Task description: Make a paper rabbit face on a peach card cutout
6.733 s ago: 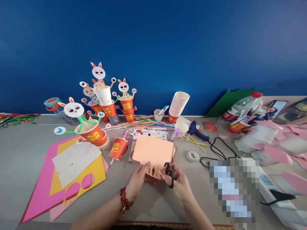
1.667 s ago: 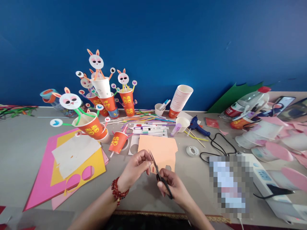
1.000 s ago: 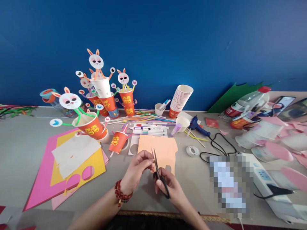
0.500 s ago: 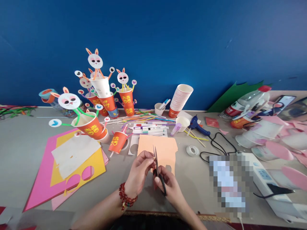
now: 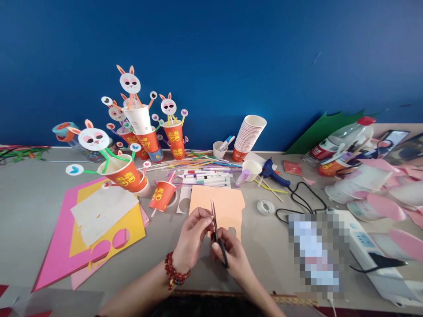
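My right hand [image 5: 229, 252] grips a pair of scissors [image 5: 216, 224] by the black handles. Their blades point up and away from me, the tips slightly apart. Close against the blades, my left hand [image 5: 193, 240] is closed in a pinch. Whatever lies between its fingertips is too small and too covered to make out. Beneath and beyond both hands, a sheet of peach paper [image 5: 214, 198] lies on the table, with a cut-out notch near its lower right.
Rabbit-faced paper cups [image 5: 124, 176] stand at the left, behind pink and yellow sheets [image 5: 137, 224]. Markers [image 5: 206, 176] and a cup stack [image 5: 249, 136] are at the back. Rightward lie a tape roll [image 5: 265, 207], a blue glue gun [image 5: 276, 175], cables and a power strip [image 5: 366, 246].
The scissors' handles have come slightly closer together, with the blades nearly in the same place. Both hands stay almost where they were.
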A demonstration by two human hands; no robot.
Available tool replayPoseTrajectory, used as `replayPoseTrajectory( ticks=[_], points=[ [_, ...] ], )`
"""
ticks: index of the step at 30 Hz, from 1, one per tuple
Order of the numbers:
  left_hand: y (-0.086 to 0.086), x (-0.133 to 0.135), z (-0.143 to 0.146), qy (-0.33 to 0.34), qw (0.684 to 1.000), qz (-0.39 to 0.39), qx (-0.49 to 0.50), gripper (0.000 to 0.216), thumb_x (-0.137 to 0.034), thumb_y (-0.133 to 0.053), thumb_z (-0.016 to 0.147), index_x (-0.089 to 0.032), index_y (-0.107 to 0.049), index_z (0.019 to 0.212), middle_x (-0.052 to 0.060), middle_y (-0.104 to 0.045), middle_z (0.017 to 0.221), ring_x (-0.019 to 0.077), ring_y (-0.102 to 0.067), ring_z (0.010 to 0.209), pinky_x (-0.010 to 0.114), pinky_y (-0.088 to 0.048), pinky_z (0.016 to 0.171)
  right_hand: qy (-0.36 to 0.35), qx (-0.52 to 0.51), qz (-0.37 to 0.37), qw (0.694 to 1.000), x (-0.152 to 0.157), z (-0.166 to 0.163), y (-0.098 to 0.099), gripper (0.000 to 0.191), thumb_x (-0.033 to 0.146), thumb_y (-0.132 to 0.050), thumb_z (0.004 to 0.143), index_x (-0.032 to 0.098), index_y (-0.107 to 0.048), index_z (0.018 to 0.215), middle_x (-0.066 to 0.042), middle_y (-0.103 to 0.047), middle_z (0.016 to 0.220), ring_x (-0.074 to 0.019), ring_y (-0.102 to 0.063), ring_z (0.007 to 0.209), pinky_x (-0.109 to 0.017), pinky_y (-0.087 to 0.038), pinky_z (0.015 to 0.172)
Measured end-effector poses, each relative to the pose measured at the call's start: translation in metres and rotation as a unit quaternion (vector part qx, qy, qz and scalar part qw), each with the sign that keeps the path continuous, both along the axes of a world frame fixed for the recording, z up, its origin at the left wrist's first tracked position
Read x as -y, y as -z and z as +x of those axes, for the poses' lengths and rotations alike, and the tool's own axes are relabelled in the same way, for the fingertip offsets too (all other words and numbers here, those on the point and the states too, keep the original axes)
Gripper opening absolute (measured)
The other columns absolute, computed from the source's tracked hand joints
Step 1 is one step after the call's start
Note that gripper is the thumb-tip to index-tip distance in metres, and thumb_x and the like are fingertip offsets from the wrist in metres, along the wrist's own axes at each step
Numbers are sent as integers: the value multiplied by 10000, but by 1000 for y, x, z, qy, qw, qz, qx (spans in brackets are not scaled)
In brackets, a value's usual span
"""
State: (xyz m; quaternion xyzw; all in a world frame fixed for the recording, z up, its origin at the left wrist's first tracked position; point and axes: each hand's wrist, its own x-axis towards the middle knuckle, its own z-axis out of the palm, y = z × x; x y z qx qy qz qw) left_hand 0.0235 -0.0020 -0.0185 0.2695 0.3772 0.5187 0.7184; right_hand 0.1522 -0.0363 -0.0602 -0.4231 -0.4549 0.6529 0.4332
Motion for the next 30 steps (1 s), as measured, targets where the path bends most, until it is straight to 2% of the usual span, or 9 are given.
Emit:
replayPoseTrajectory(
  ticks=[17, 21, 24, 26, 30],
  points=[
    [1, -2, -2, 0, 1000, -9, -4, 107, -181, -634, 814, -167, -560, 738, -5, -557, 792, 102, -512, 681, 233, -418, 683, 16, 4, -19, 1000, -1, 0, 1, 428, 557, -690, 769, 217, -438, 712, 68, -430, 570, -94, -416, 457, -215, -331, 455],
    [4, -3, -2, -5, 1000, -13, 8, 87, -190, -662, 800, -163, -591, 758, 3, -562, 842, 103, -523, 707, 237, -426, 707, 76, 14, 28, 997, -3, 3, -4, 356, 510, -691, 786, 208, -506, 748, 22, -529, 669, -131, -509, 585, -235, -426, 552],
    [4, -4, 0, -2, 999, -11, 36, 93, -190, -691, 773, -161, -608, 745, 8, -565, 840, 117, -534, 756, 239, -431, 728, 121, 38, 38, 991, -5, 2, -9, 295, 428, -741, 763, 208, -570, 862, -15, -606, 789, -161, -559, 696, -254, -462, 635],
    [4, -4, 1, 10, 998, -18, 62, 101, -201, -707, 758, -163, -616, 737, 18, -581, 868, 136, -560, 799, 251, -437, 736, 142, 38, 32, 989, -7, 0, -12, 301, 396, -749, 759, 212, -577, 924, -10, -608, 782, -151, -546, 662, -246, -454, 602],
    [6, -3, 4, 30, 994, -39, 97, 102, -217, -726, 744, -175, -633, 741, 32, -615, 957, 175, -599, 899, 267, -449, 758, 185, 18, 32, 982, -12, -8, -13, 300, 328, -770, 734, 218, -552, 908, 22, -570, 737, -125, -509, 617, -223, -431, 564]
  ],
)
